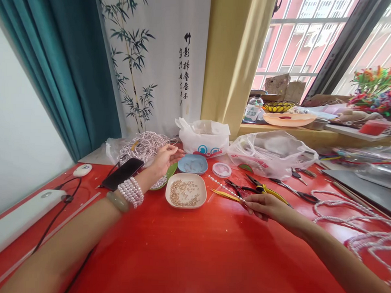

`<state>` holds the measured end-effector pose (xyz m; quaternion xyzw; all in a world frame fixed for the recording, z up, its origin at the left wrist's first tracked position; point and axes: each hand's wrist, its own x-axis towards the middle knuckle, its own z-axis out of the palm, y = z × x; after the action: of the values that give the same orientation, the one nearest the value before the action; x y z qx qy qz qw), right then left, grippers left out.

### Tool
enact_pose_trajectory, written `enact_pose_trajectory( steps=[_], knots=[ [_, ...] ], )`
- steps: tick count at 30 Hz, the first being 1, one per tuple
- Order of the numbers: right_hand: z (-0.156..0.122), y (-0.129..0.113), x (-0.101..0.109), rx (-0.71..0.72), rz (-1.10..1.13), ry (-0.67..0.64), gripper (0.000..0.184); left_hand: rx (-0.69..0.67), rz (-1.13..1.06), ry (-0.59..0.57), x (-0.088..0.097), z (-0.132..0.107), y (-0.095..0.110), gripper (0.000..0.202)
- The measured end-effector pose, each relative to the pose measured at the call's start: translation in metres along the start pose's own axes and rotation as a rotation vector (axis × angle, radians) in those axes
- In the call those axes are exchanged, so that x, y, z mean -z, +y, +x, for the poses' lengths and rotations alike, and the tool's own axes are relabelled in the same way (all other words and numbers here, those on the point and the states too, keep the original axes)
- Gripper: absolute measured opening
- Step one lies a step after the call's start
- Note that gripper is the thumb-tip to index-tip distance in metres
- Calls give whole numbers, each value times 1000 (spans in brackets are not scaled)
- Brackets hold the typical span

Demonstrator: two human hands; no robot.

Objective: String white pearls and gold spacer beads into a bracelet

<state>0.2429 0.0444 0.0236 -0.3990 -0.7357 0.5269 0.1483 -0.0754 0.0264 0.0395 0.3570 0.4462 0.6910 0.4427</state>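
My left hand is raised over a green dish and the left side of a blue dish. Its thumb and fingers are pinched together, and whatever may be between them is too small to make out. A pearl bracelet and a bangle circle that wrist. My right hand is closed on gold tweezers, tips pointing left, and on the near end of a short strand of white beads. Between the hands sits a cream dish of small gold beads.
Black-handled pliers and yellow-handled pliers lie beyond my right hand, scissors further right. Bead strands heap at the back left and right. Plastic bags line the back. A phone lies left.
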Motion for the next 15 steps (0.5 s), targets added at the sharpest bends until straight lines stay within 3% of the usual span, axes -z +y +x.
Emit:
enact_pose_trajectory(
  steps=[5,8,12,15],
  knots=[
    [-6,24,14,-38,-138,71,30,56,16,-13,-3,2,-12,13],
    [-10,26,22,-29,-202,127,24,72,42,-29,-9,2,-14,12],
    [-10,5,30,53,-257,298,15,41,104,-90,-25,-5,-10,7],
    [-1,-26,20,150,-232,441,14,-3,160,-150,-46,-16,-6,8]
  ],
)
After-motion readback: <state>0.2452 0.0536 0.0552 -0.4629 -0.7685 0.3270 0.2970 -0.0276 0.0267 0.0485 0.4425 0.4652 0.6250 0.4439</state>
